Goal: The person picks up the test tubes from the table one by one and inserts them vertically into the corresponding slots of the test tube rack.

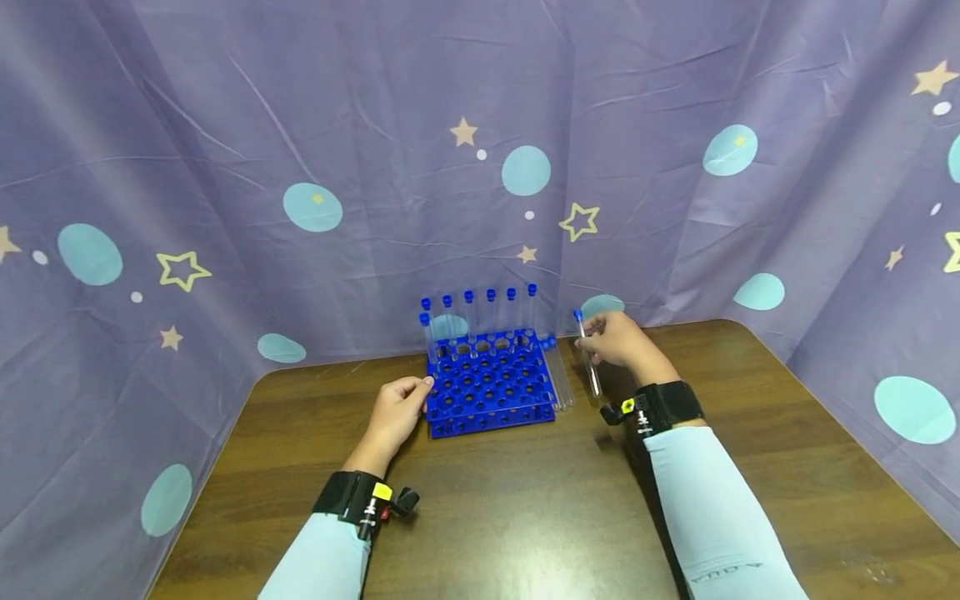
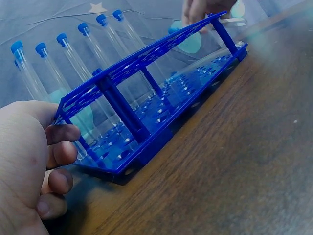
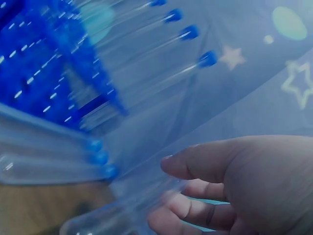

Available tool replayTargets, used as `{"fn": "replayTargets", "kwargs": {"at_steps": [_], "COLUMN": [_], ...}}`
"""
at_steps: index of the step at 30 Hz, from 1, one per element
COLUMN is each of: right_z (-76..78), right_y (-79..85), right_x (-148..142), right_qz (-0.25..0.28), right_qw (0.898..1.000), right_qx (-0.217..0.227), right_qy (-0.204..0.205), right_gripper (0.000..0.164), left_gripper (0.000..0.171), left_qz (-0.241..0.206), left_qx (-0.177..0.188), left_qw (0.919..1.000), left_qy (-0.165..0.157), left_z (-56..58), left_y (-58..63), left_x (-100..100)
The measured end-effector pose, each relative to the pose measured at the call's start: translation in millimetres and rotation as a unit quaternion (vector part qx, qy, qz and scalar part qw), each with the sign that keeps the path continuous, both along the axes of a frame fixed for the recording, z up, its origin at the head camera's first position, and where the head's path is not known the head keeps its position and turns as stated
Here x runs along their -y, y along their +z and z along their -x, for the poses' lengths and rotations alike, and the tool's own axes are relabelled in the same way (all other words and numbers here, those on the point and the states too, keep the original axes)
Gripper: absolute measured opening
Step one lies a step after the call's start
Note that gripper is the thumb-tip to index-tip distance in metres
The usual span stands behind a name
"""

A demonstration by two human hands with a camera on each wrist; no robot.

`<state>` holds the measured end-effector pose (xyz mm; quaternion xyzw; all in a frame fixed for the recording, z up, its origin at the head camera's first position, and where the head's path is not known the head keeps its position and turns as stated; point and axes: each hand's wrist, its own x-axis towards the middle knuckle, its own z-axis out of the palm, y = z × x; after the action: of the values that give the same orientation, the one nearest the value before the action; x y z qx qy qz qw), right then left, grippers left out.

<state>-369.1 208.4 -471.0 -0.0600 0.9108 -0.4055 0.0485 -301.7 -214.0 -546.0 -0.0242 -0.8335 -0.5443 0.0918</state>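
A blue test tube rack [image 1: 489, 394] stands on the table. Several clear test tubes [image 1: 491, 317] with blue caps stand upright along its back row, plus one at the left end of the row in front. My left hand [image 1: 396, 415] grips the rack's left edge, thumb on top and curled index finger [image 2: 63, 134] beneath. To the right of the rack, my right hand [image 1: 618, 337] pinches a blue-capped test tube [image 1: 592, 377] between thumb and fingers. That tube is tilted, its cap end up; the cap is out of sight in the right wrist view.
Beside the rack's right end, three capped tubes [image 3: 49, 152] lie side by side on the wooden table [image 1: 480, 508]. A purple curtain [image 1: 405, 167] with stars and dots hangs close behind the table and around its sides.
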Motion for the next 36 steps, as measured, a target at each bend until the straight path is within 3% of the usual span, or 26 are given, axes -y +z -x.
{"fn": "replayTargets", "kwargs": {"at_steps": [8, 15, 21, 27, 31, 36], "right_z": [-15.9, -26.9, -32.6, -38.3, -40.5, -34.5], "right_y": [43.5, 67.1, 78.2, 85.1, 82.8, 75.0], "right_x": [9.3, 26.6, 51.9, 92.3, 126.6, 161.8], "right_qz": [0.058, 0.069, 0.085, 0.11, 0.101, 0.093], "right_qw": [0.997, 0.989, 0.981, 0.972, 0.972, 0.965], "right_qx": [-0.054, -0.129, -0.172, -0.209, -0.211, -0.242], "right_qy": [-0.02, -0.026, -0.026, 0.001, 0.019, 0.052], "right_gripper": [0.048, 0.053, 0.053, 0.045, 0.046, 0.045], "left_gripper": [0.036, 0.041, 0.039, 0.037, 0.039, 0.037], "left_qz": [0.001, 0.009, 0.0, 0.0, 0.016, 0.011], "left_qx": [0.0, -0.005, -0.001, -0.001, 0.001, 0.001], "left_qw": [1.0, 0.9999, 1.0, 1.0, 0.9999, 0.9999], "left_qy": [-0.002, -0.004, 0.0, -0.002, -0.001, -0.002], "left_z": [0.9, 1.1, 0.0, -0.9, -2.3, -1.4], "left_y": [1.6, 1.6, 0.7, 1.0, 1.8, 1.6], "left_x": [0.2, 1.1, 0.5, 1.4, 3.5, 1.6]}}
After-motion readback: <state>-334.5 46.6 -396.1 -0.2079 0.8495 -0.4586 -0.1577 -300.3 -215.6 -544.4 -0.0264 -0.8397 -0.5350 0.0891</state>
